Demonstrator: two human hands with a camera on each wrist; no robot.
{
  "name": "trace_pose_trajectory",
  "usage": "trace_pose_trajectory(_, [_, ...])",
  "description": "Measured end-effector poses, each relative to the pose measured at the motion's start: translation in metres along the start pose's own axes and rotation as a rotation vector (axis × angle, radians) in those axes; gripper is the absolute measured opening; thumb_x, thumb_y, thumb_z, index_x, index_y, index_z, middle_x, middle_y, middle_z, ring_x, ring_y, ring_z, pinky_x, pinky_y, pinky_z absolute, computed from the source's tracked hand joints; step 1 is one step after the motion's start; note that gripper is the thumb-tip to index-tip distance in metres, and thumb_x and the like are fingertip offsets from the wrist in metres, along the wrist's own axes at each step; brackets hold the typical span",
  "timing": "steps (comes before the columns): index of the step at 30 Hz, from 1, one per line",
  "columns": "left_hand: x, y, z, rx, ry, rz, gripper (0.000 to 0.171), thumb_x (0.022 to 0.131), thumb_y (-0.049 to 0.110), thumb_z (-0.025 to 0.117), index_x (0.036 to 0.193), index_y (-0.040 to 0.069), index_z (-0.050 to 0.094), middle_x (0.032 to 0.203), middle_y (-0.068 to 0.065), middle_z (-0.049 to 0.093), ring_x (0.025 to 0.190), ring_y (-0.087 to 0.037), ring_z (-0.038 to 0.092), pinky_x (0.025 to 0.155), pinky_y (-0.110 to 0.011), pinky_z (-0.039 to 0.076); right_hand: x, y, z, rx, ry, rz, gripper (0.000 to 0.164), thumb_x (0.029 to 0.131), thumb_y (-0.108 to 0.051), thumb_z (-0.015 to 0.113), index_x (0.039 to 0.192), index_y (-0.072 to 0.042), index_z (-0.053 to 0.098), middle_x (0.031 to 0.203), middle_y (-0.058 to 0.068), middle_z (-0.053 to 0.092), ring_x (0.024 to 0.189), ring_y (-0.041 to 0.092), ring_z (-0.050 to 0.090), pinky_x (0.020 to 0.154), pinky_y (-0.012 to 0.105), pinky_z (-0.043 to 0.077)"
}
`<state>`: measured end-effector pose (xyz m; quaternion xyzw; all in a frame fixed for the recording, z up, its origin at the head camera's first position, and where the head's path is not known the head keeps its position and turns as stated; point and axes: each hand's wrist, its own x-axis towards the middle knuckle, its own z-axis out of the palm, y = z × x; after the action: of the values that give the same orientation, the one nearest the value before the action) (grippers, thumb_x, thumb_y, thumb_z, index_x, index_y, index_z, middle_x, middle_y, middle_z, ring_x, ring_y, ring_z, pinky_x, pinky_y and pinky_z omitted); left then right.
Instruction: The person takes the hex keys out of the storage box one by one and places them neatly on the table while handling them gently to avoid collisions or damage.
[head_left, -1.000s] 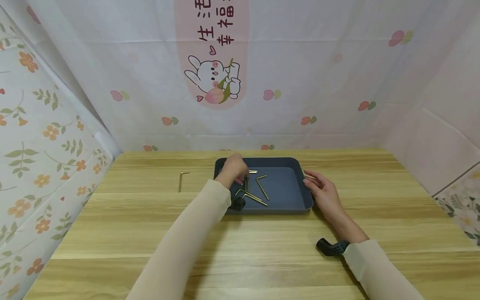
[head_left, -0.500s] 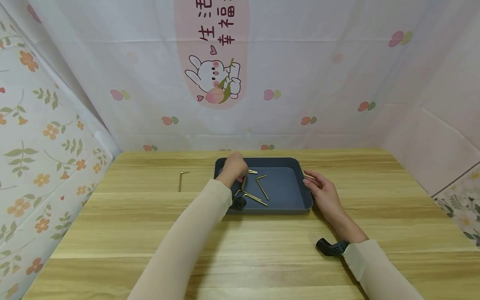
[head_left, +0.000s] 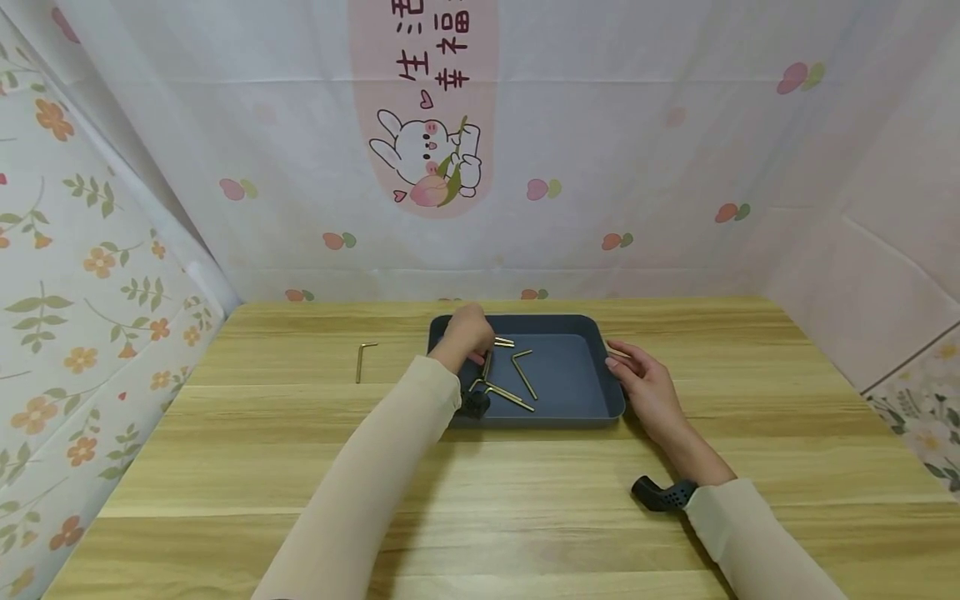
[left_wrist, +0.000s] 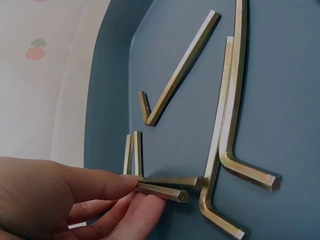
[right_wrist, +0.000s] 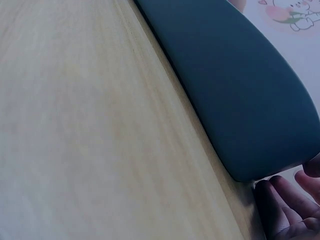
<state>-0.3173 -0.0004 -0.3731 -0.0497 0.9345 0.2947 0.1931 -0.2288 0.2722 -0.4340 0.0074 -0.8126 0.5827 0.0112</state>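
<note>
In the head view, a grey-blue tray holds several brass-coloured hex keys. My left hand reaches over its left part. The left wrist view shows the thumb and fingers of that hand pinching two hex keys close to their bends, their ends sticking out from the fingertips. Right beside them lie two nested hex keys, and a single hex key rests farther off. At the tray's right rim, my right hand rests with relaxed fingers, thumb tip on the rim and the other fingers along the outer wall.
One more hex key lies on the wooden table, left of the tray. Behind the table hangs a white curtain with a printed rabbit, and a floral cloth hangs at the left.
The hex keys under my left fingertips have tilted slightly, their near ends shifting left. My right hand and the tray have stayed in place.
</note>
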Motion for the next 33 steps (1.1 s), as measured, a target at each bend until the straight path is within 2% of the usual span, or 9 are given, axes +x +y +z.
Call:
trace_pose_trajectory(5, [-0.003,-0.001,-0.004,-0.014,0.008,0.012,0.033,0.096,0.007,0.065,0.126,-0.006,0.063,0.098,-0.018,0.070,0.050,-0.017,0.064,0.063,-0.032,0.061,0.000,0.000,0.000,0.010,-0.002,0.004,0.053,0.106,-0.029,0.054,0.153,-0.007,0.043,0.148,0.026,0.052,0.103,-0.014,0.058,0.084,0.008,0.050])
trace_pose_trajectory(8, [-0.007,-0.002,-0.006,-0.023,0.015,0.014,0.031,0.095,0.006,0.065,0.124,-0.006,0.064,0.096,-0.017,0.069,0.054,-0.019,0.068,0.063,-0.032,0.061,0.000,0.000,0.001,0.016,-0.005,0.005,0.053,0.106,-0.028,0.054,0.153,-0.006,0.043,0.149,0.026,0.051,0.103,-0.015,0.057,0.084,0.007,0.050])
trace_pose_trajectory(11, [-0.010,-0.002,-0.008,-0.041,0.015,0.013,0.019,0.095,0.006,0.065,0.112,-0.004,0.066,0.080,-0.012,0.063,0.059,-0.021,0.071,0.066,-0.033,0.061,0.000,0.000,0.001,0.014,-0.004,0.006,0.053,0.106,-0.028,0.053,0.153,-0.006,0.043,0.149,0.026,0.051,0.103,-0.015,0.056,0.085,0.006,0.049])
trace_pose_trajectory(13, [-0.011,-0.003,-0.010,-0.058,0.013,0.020,0.008,0.096,0.006,0.065,0.097,-0.001,0.065,0.069,-0.007,0.055,0.060,-0.022,0.072,0.070,-0.035,0.063,0.000,-0.001,0.001,0.009,-0.003,0.002,0.053,0.106,-0.029,0.054,0.153,-0.006,0.044,0.148,0.026,0.052,0.103,-0.016,0.056,0.085,0.006,0.049])
trace_pose_trajectory(16, [-0.015,-0.004,-0.011,-0.115,0.008,0.036,0.017,0.096,0.005,0.064,0.080,0.004,0.060,0.061,-0.004,0.051,0.059,-0.022,0.070,0.074,-0.037,0.064,0.000,-0.001,0.001,0.002,-0.001,-0.003,0.053,0.106,-0.029,0.054,0.152,-0.005,0.044,0.148,0.027,0.052,0.103,-0.016,0.055,0.085,0.005,0.048])
trace_pose_trajectory(18, [-0.017,-0.006,-0.012,-0.171,0.001,0.053,0.023,0.097,0.003,0.062,0.074,0.005,0.058,0.062,-0.004,0.052,0.059,-0.021,0.068,0.075,-0.038,0.064,-0.001,-0.001,0.000,-0.002,0.004,-0.003,0.053,0.106,-0.029,0.054,0.152,-0.005,0.044,0.147,0.027,0.052,0.102,-0.016,0.055,0.085,0.005,0.048])
trace_pose_trajectory(22, [-0.021,-0.010,-0.013,-0.290,-0.006,0.096,0.010,0.095,0.000,0.062,0.091,-0.001,0.070,0.070,-0.006,0.058,0.062,-0.019,0.062,0.073,-0.038,0.064,-0.001,-0.001,-0.001,-0.019,0.006,0.001,0.053,0.106,-0.029,0.054,0.153,-0.006,0.044,0.147,0.027,0.052,0.100,-0.017,0.055,0.084,0.005,0.048])
trace_pose_trajectory(25, [-0.024,-0.013,-0.015,-0.350,-0.007,0.135,0.018,0.094,-0.001,0.065,0.110,-0.005,0.071,0.077,-0.007,0.061,0.065,-0.017,0.061,0.071,-0.036,0.064,-0.001,-0.001,-0.001,-0.027,0.005,0.004,0.054,0.106,-0.030,0.054,0.153,-0.006,0.043,0.147,0.027,0.052,0.100,-0.017,0.055,0.083,0.005,0.049])
trace_pose_trajectory(33, [-0.033,-0.024,-0.021,-0.451,0.032,0.207,0.022,0.092,-0.003,0.067,0.114,-0.003,0.072,0.103,-0.017,0.071,0.071,-0.015,0.063,0.068,-0.031,0.063,0.002,0.000,0.000,-0.014,-0.002,0.003,0.053,0.106,-0.029,0.053,0.153,-0.007,0.043,0.148,0.027,0.052,0.103,-0.016,0.055,0.085,0.006,0.049])
